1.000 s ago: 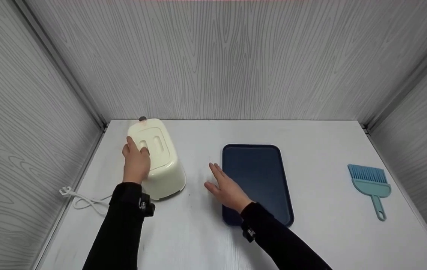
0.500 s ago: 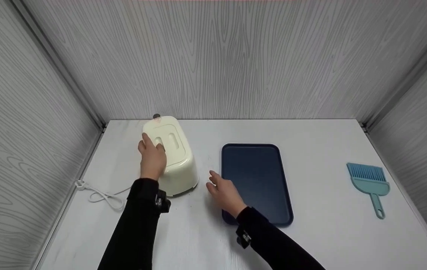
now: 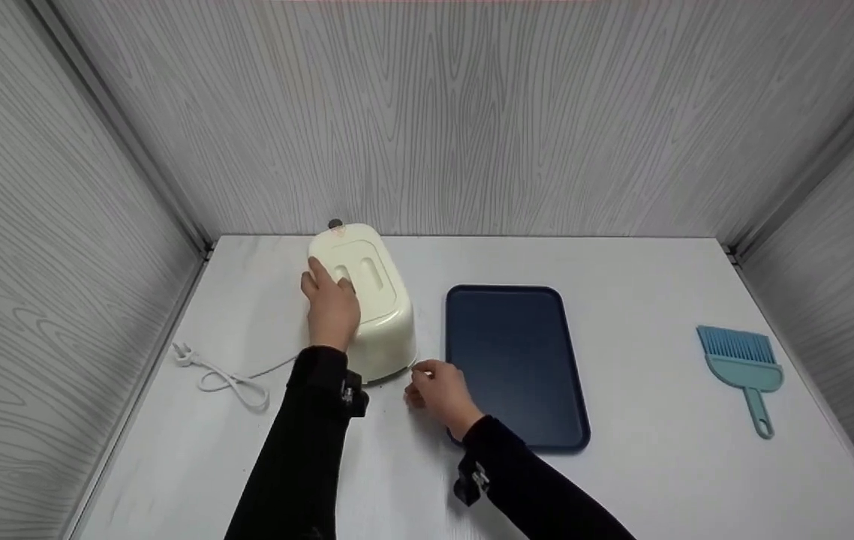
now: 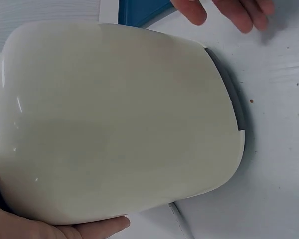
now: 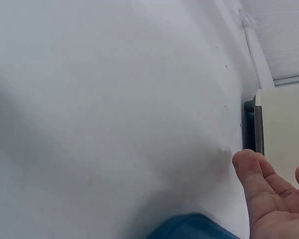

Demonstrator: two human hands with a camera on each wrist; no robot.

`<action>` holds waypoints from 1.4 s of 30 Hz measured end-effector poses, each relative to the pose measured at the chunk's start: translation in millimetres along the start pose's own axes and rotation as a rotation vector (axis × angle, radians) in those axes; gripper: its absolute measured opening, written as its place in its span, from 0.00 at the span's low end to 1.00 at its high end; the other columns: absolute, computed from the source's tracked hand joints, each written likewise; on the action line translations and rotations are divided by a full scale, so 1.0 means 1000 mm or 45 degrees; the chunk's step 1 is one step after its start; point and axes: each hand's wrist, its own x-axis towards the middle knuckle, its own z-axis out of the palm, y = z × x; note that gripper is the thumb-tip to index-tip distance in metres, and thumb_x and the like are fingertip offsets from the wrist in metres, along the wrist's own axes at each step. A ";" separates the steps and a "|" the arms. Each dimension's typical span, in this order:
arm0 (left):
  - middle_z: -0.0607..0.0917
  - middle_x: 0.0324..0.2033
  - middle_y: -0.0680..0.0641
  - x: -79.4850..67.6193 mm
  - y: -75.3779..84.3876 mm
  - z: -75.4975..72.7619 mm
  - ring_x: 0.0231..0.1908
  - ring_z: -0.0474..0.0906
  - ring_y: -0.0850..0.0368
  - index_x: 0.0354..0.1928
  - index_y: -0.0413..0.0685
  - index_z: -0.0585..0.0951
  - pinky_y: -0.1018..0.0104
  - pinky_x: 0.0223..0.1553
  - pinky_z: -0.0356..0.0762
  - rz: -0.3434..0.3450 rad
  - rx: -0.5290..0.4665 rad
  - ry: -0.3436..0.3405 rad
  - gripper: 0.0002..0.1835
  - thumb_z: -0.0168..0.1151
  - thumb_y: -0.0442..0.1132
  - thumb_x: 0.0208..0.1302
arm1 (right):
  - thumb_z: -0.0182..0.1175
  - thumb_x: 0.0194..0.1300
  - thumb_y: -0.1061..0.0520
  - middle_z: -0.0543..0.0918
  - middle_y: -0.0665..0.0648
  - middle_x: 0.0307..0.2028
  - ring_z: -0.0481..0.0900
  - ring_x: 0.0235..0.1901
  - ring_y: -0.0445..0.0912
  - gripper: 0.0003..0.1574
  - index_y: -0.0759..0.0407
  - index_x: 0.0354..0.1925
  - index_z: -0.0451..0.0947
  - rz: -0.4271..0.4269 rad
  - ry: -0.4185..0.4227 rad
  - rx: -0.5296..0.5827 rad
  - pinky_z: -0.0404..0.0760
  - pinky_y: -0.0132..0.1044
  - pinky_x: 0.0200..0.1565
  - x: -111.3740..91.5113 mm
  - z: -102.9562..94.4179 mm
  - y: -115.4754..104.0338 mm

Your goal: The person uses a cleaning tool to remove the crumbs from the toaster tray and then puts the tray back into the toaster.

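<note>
A cream toaster (image 3: 386, 341) with two slots on top stands left of the middle of the table. My left hand (image 3: 333, 311) grips its left side, the thumb at one slot; in the left wrist view fingers (image 4: 102, 228) lie along the toaster's wall (image 4: 119, 124). Close to the toaster's near right corner is my right hand (image 3: 442, 394), holding nothing. Its fingers (image 5: 256, 177) are loosely bent in the right wrist view, where the toaster (image 5: 289, 122) appears just beyond them.
A dark blue tray (image 3: 517, 367) lies right of the toaster, partly under the right forearm. At the far right is a teal hand brush (image 3: 744, 371). The toaster's white cord (image 3: 236, 382) and plug (image 3: 183, 355) trail left. Small crumbs (image 4: 251, 101) dot the table.
The toaster has slid right toward the tray with my left hand on it, its cord dragging along. My right hand has come down slightly and its fingers have bent.
</note>
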 end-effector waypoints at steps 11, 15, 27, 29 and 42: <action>0.36 0.81 0.34 0.000 0.002 0.012 0.45 0.78 0.35 0.82 0.45 0.30 0.48 0.48 0.77 -0.041 0.048 0.057 0.36 0.33 0.45 0.85 | 0.48 0.79 0.60 0.83 0.71 0.50 0.87 0.49 0.59 0.28 0.78 0.68 0.66 0.182 0.025 0.429 0.86 0.45 0.52 0.003 0.019 0.007; 0.37 0.81 0.35 -0.001 0.003 0.011 0.47 0.78 0.34 0.82 0.45 0.31 0.47 0.50 0.77 -0.051 0.053 0.059 0.36 0.33 0.45 0.85 | 0.48 0.79 0.61 0.82 0.72 0.52 0.85 0.53 0.60 0.26 0.79 0.65 0.67 0.227 0.036 0.618 0.84 0.46 0.56 0.005 0.024 0.010; 0.39 0.80 0.32 -0.001 0.004 0.009 0.50 0.78 0.31 0.82 0.41 0.33 0.44 0.52 0.78 -0.016 0.099 0.097 0.35 0.34 0.44 0.85 | 0.50 0.83 0.56 0.82 0.73 0.53 0.79 0.61 0.62 0.28 0.80 0.66 0.67 0.207 -0.013 1.020 0.76 0.51 0.66 0.013 0.030 0.015; 0.38 0.80 0.32 -0.001 0.004 0.009 0.51 0.78 0.31 0.82 0.43 0.32 0.44 0.53 0.77 -0.023 0.089 0.085 0.36 0.34 0.44 0.85 | 0.49 0.83 0.54 0.83 0.71 0.52 0.79 0.62 0.61 0.29 0.78 0.66 0.66 0.207 -0.014 1.057 0.75 0.50 0.67 0.014 0.031 0.016; 0.37 0.80 0.33 0.002 0.002 0.009 0.47 0.79 0.34 0.82 0.43 0.31 0.46 0.50 0.79 -0.033 0.103 0.075 0.36 0.33 0.45 0.85 | 0.58 0.78 0.47 0.83 0.67 0.52 0.81 0.59 0.56 0.34 0.73 0.66 0.66 0.241 0.016 1.026 0.77 0.46 0.65 0.018 0.036 0.022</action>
